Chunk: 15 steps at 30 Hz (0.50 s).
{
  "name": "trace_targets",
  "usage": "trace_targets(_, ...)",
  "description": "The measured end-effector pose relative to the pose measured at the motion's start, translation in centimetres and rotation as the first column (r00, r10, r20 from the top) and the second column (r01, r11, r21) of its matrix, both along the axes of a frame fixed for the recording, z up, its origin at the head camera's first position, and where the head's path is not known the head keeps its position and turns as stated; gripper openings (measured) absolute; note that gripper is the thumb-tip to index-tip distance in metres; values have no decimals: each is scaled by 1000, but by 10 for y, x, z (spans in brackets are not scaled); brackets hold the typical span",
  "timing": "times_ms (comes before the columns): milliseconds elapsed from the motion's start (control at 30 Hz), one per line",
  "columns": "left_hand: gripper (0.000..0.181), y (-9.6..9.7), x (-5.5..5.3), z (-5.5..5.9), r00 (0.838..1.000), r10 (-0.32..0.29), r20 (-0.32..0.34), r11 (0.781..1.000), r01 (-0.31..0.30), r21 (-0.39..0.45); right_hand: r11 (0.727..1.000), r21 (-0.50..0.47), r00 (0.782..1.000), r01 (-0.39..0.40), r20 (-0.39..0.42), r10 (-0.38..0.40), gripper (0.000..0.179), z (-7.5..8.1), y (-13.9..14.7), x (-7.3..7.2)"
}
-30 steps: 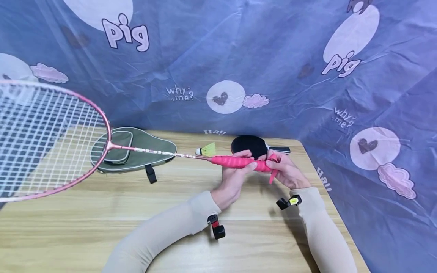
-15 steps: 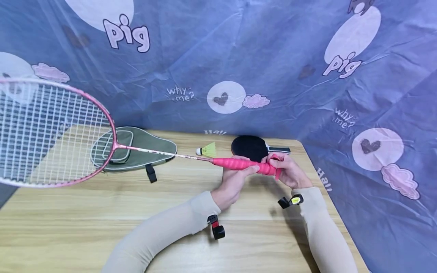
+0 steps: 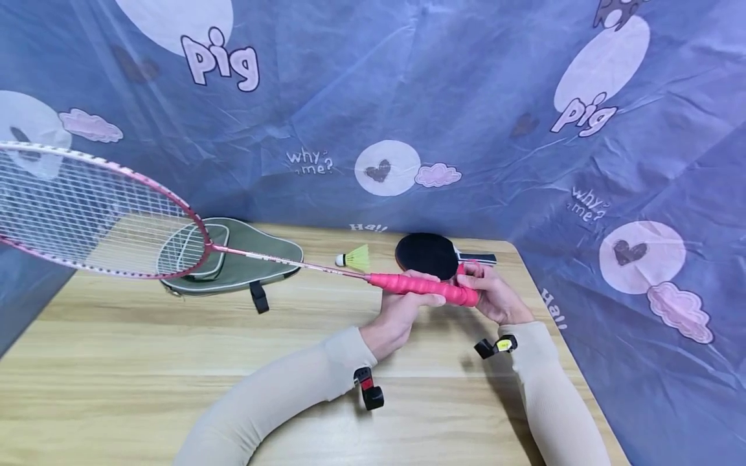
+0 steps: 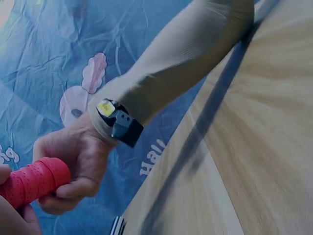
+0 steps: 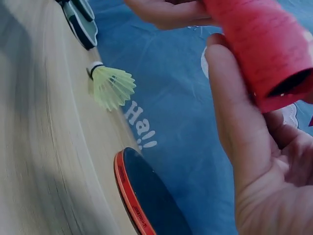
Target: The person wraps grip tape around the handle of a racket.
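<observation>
A badminton racket [image 3: 280,260] with a pink frame is held slantwise above the table, its strung head at far left. My left hand [image 3: 393,320] grips the wrapped handle [image 3: 431,288] near its middle, thumb along the near side. At the butt, my right hand [image 3: 500,296] pinches a loose end of pink grip tape [image 3: 462,269] between thumb and fingers. In the right wrist view the butt [image 5: 288,85] shows a dark hollow end, with right-hand fingers beside it. The left wrist view shows ridged, perforated wraps on the handle [image 4: 36,181].
Behind the racket lie a green paddle case [image 3: 256,249], a yellow shuttlecock [image 3: 357,257] and a black table tennis bat [image 3: 425,254] on the wooden table [image 3: 291,362]. A blue printed cloth [image 3: 326,84] rises along the back and right edges.
The racket has rolled, so its strung face looks narrower. The tape tail that hung below the butt now goes up behind it, and the right hand has turned round the handle's end.
</observation>
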<state>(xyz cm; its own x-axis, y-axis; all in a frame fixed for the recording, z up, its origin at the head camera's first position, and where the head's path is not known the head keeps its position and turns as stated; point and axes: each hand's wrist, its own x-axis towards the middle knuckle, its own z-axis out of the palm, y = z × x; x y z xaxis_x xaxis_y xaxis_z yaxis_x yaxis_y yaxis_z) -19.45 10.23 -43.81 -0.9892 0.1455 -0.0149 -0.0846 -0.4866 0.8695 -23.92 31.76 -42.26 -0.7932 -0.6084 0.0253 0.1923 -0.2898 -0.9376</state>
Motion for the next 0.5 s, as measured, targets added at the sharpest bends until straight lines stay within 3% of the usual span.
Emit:
trace_targets(200,41,0,-1,0,999,0,-34,997,-3,-74,998,56,1000,2,-19,-1,24,-1,-1,-2)
trace_targets(300,43,1,-3,0,999,16,-37,998,-19,-64,998,59,999,20,-48,-17,29,-3,-3,-2)
trace_targets(500,31,3,-3,1,985,171,0,983,-170,62,993,3,988,122,-91,-121,28,-9,-14,-3)
